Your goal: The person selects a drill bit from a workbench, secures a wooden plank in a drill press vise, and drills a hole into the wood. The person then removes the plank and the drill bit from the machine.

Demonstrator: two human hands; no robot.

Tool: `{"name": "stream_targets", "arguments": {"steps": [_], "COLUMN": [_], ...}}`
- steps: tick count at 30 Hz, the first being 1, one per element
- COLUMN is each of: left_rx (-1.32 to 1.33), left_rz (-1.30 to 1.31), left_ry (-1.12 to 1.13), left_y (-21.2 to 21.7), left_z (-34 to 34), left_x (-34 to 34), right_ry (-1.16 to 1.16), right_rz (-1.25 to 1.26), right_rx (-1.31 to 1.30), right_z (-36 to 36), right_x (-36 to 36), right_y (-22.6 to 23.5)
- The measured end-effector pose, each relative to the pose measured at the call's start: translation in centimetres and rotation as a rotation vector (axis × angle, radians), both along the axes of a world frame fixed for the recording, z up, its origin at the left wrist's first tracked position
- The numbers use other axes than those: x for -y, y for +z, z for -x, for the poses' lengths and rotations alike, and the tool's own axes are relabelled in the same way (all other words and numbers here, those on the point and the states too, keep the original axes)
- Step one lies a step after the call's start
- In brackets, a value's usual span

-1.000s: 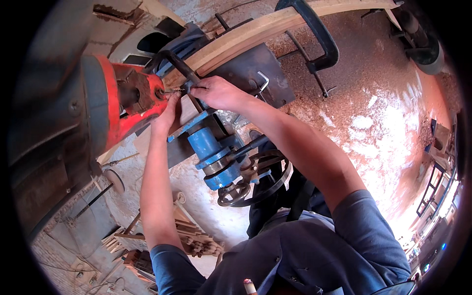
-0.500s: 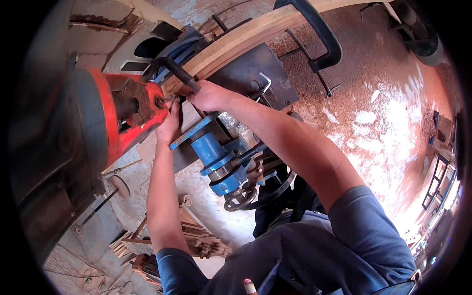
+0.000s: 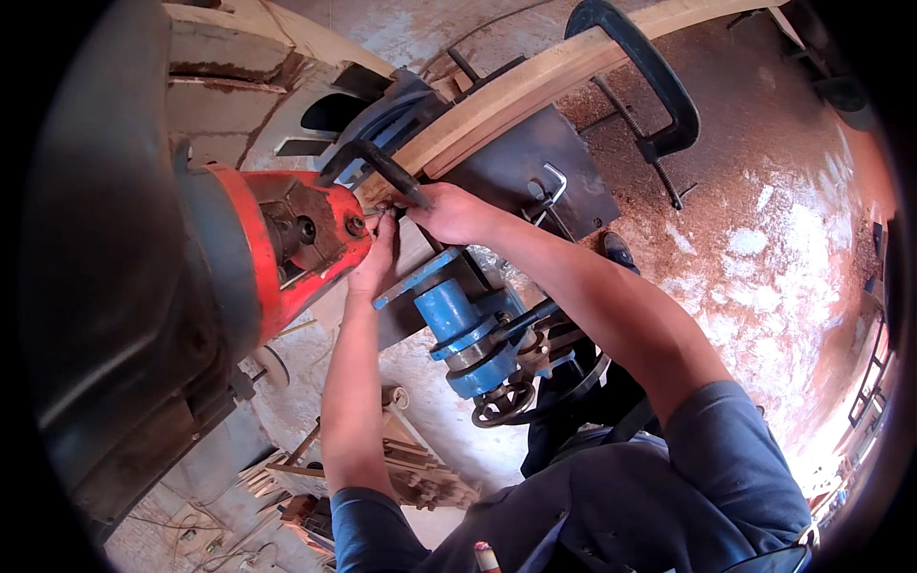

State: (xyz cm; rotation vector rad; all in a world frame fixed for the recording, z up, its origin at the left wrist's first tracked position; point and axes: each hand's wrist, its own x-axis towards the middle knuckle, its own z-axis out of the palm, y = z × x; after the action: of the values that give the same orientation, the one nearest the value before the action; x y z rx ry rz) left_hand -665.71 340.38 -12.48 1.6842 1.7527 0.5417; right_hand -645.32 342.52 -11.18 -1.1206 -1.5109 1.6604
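My left hand (image 3: 371, 265) reaches up beside the tip of a red machine head (image 3: 330, 224). Its fingers are pinched together at the near end of a long wooden beam (image 3: 497, 107), around something too small to name. Close against it, my right hand (image 3: 457, 215) is curled below the beam, beside the end of a black clamp (image 3: 390, 174). What my right fingers hold is hidden. The beam slants away to the upper right and rests over a dark metal table (image 3: 511, 158). A large dark C-clamp (image 3: 676, 91) grips the beam farther along.
Below my hands stands a blue machine part (image 3: 449, 315) with a handwheel (image 3: 503, 403). A bent metal rod (image 3: 552, 181) is on the dark table. Stacked wood strips (image 3: 420, 473) lie at the lower left. Sawdust covers the floor (image 3: 726, 191) at the right.
The whole view has shifted, so the machine, beam and my arms sit farther right and slightly lower. Both hands stay at the beam's near end, in much the same pose.
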Motion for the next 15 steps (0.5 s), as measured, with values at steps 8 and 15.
{"name": "stream_targets", "arguments": {"steps": [8, 15], "left_rx": [0.01, -0.013], "left_rz": [-0.063, -0.193], "left_ry": [0.014, -0.03], "left_y": [1.6, 1.8], "left_z": [-1.9, -2.6], "left_x": [0.3, 0.3], "right_ry": [0.005, -0.022], "right_rz": [0.096, 0.157], "right_rx": [-0.02, -0.041], "right_z": [-0.4, -0.9], "right_x": [-0.2, -0.2], "right_y": [-0.2, 0.6]}}
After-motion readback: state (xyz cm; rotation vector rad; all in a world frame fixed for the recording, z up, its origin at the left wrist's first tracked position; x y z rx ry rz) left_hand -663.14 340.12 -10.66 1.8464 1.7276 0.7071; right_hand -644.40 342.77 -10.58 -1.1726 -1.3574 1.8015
